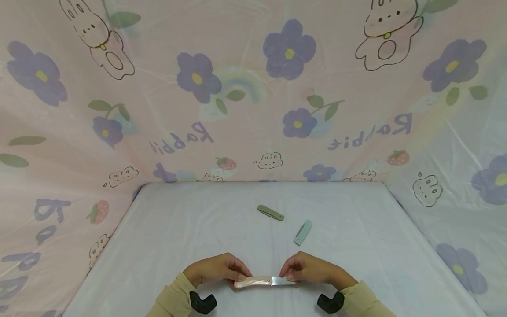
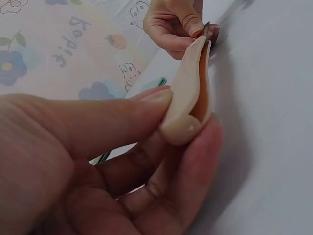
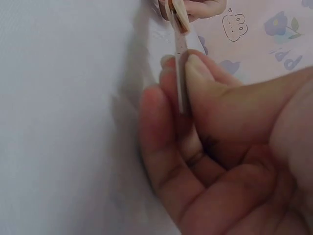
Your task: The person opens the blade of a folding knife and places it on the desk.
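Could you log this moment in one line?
left hand: pinches pale handle; right hand: pinches blade; held knife: unfolded; table: green knife, mint knife, both folded

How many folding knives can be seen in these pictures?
3. The pale-handled knife is open, held between the left hand and right hand. Beyond them on the white surface lie the olive green knife and, nearer and to its right, the mint green knife.

Flat white cloth-covered tabletop (image 1: 158,246). Directly on it: slim olive-green folded pocketknife (image 1: 271,213), lying 10-to-4 o'clock; at its 4 o'clock, not touching, slim mint-green folded pocketknife (image 1: 303,233), lying 1-to-7 o'clock.
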Tool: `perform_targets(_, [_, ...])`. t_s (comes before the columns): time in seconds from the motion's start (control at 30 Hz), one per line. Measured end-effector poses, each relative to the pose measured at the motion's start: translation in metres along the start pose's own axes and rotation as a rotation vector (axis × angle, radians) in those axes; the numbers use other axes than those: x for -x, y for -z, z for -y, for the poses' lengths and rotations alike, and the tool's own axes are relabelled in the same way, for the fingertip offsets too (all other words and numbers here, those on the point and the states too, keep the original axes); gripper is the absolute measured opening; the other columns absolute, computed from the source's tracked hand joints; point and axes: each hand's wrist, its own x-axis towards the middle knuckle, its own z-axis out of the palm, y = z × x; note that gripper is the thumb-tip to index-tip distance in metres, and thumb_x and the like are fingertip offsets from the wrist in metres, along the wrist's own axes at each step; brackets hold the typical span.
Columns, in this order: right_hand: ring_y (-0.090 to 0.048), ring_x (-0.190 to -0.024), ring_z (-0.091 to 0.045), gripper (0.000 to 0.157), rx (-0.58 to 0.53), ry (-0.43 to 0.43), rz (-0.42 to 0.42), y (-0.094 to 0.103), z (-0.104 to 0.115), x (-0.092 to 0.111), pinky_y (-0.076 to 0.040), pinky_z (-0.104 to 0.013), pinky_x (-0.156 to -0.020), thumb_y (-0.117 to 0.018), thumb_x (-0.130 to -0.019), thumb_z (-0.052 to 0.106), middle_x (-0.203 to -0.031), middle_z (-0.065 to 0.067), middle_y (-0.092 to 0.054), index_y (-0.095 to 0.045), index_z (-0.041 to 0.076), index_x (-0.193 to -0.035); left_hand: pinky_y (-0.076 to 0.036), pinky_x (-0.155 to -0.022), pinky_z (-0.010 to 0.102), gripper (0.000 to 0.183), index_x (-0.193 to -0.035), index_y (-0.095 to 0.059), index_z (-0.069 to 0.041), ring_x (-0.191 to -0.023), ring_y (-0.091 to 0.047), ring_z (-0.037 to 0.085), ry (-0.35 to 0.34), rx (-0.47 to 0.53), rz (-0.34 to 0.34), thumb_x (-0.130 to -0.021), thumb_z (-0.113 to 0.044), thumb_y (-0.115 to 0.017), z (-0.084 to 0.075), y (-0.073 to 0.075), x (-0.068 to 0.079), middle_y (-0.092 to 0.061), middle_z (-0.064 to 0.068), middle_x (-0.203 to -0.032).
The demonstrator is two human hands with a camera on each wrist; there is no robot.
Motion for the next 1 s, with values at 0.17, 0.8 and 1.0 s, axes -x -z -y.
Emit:
perform_targets(0.17, [-0.05,-0.065,-0.002,0.015,0.0,-0.005,0.002,0.0,-0.001,0.0,-0.044,-0.015,-0.057,-0.059,-0.09,0.006,-0.074,0.004,-0.058,-0.068,0.002,-0.101,-0.051,-0.064,0.02,0.021,-0.108,-0.067,-0.001,-0.078,-0.059,0.009,-0.005,-0.016,0.002,-0.091,-0.007,-0.058,0.001,0.001,0.0,-0.066,0.008,-0.097])
perform_targets(0.8, [-0.056,-0.069,-0.014,0.014,-0.03,-0.117,-0.148,0.007,0.005,0.004,-0.049,-0.024,-0.061,-0.06,-0.09,0.011,-0.081,-0.012,-0.062,-0.065,0.001,-0.097,-0.051,-0.07,0.026,0.02,-0.104,-0.068,-0.005,-0.082,-0.055,0.014,0.031,-0.054,-0.266,-0.09,-0.017,-0.062,-0.006,0.006,0.001,-0.064,0.006,-0.098])
perform_targets(1.0, [-0.059,-0.078,-0.018,0.018,-0.092,-0.138,-0.214,0.013,0.005,0.004,-0.052,-0.028,-0.069,-0.061,-0.09,0.014,-0.091,-0.012,-0.064,-0.066,0.002,-0.103,-0.052,-0.074,0.028,0.026,-0.103,-0.067,-0.007,-0.085,-0.057,0.014,0.011,-0.064,-0.427,-0.088,-0.027,-0.065,-0.007,0.012,-0.002,-0.065,0.005,-0.098])
